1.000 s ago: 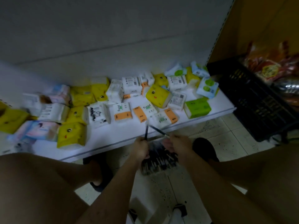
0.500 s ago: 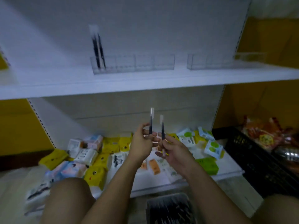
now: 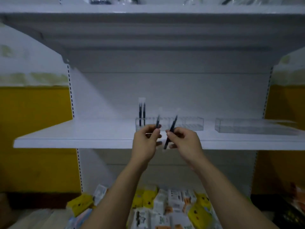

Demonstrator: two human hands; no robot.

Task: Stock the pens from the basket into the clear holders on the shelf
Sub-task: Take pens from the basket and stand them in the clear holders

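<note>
White shelf [image 3: 74,134] with a clear holder [image 3: 191,124] faces us.
Our left grip [image 3: 145,141] pinches a pen [image 3: 158,121] near upright; our right grip [image 3: 184,141] pinches a second pen [image 3: 172,128], tilted.

I see 2 pens [image 3: 142,113] in leftmost slot of L holder [image 3: 194,125]; 2nd holder [image 3: 247,128] to its R, both on shelf [image 3: 74,134].

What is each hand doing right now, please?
Left hand: grips the first pen, nearly upright.
Right hand: grips the second pen, tilted.
</note>
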